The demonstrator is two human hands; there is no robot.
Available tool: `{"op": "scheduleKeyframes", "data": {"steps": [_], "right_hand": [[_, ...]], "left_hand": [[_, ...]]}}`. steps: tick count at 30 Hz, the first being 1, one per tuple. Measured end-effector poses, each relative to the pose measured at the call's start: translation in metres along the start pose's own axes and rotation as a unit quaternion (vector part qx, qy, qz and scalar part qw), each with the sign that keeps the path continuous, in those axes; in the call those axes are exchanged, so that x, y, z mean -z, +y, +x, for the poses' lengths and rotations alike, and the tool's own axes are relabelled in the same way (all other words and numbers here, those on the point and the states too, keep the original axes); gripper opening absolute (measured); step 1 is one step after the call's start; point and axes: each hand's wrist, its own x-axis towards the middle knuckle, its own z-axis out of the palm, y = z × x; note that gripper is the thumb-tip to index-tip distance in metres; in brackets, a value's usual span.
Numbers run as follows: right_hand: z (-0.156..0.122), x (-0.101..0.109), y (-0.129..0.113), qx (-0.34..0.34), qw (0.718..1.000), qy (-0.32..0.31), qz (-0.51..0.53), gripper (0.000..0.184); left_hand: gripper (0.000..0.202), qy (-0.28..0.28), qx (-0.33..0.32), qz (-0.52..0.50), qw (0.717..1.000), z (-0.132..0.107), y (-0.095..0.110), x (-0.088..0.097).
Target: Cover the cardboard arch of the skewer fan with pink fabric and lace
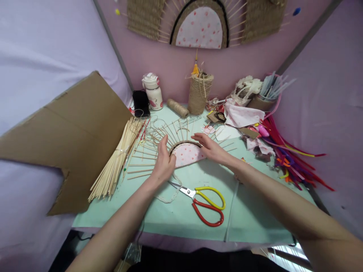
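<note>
A half-round craft piece (187, 153) with pink dotted fabric lies on the pale green table (255, 211), thin wooden sticks fanning out from its arched edge. My left hand (163, 160) rests on the piece's left edge with the fingers curled together against the rim. My right hand (211, 148) lies on the right side of the arch, fingers stretched forward and pressing on it. Scissors (205, 204) with a yellow and a red handle lie just in front of my hands, beside a strip of white lace (170, 196).
A bundle of wooden sticks (116, 162) lies at the left beside a big cardboard sheet (70, 139). At the back stand a bottle (153, 90), a twine spool (177, 107) and a twine-wrapped holder (200, 94). Fabric scraps (244, 115) and coloured pipe cleaners (289, 158) fill the right side.
</note>
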Motion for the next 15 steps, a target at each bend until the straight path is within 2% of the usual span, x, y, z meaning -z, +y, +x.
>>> {"op": "scheduleKeyframes", "data": {"steps": [5, 9, 13, 15], "right_hand": [[-0.006, -0.005, 0.009, -0.016, 0.998, 0.012, 0.068, 0.064], [-0.011, -0.003, 0.006, -0.01, 0.994, 0.067, 0.081, 0.062], [-0.017, -0.007, -0.002, -0.02, 0.996, 0.042, 0.075, 0.063], [-0.02, -0.008, -0.006, -0.015, 0.997, 0.057, 0.046, 0.063]], "left_hand": [[0.077, -0.019, 0.022, -0.019, 0.999, -0.011, 0.002, -0.015], [0.077, 0.027, 0.039, -0.046, 0.998, -0.014, 0.007, -0.011], [0.075, 0.027, 0.066, -0.066, 0.995, -0.015, 0.014, -0.008], [0.072, 0.042, 0.05, -0.072, 0.995, -0.014, 0.019, 0.001]]}}
